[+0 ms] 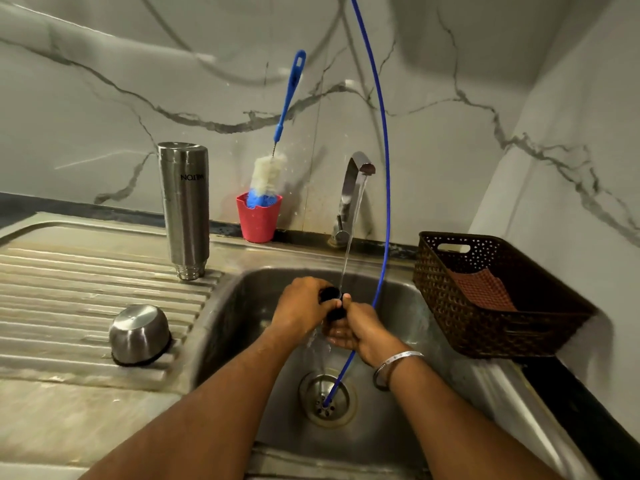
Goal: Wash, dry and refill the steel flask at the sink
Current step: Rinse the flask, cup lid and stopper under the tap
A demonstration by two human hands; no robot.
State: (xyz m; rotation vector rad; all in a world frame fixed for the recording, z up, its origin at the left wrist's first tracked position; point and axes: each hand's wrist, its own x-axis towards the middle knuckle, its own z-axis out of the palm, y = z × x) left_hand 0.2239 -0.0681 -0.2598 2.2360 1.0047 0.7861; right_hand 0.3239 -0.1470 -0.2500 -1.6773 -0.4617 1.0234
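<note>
Both forearms are reaching forward over the sink [398,393], meeting under the running water from the tap [353,181]. The left hand [299,306] is arching over from the left, knuckles up, with its fingers curling round the upper end of a small black part [333,301], possibly the flask's stopper, though I cannot tell for certain. The right hand [356,329] is coming in from the right, palm partly upward, its thumb pressing on the same black piece and its fingers cupping beneath it, so both hands are clamping on it together. A metal bangle [398,362] is sitting on the right wrist. Water is splashing off the hands down toward the drain [327,398].

The steel flask [184,209] is standing upside down, mouth downward, on the ribbed draining board [69,289] to the left of the basin, well apart from the hands. Its steel cap [139,334] is lying inverted nearer the front of the board. A bottle brush [273,161] is standing in a red cup [258,220] by the wall.

A thin blue hose [382,133] is curving down into the drain. A brown basket [498,296] is sitting to the right.
</note>
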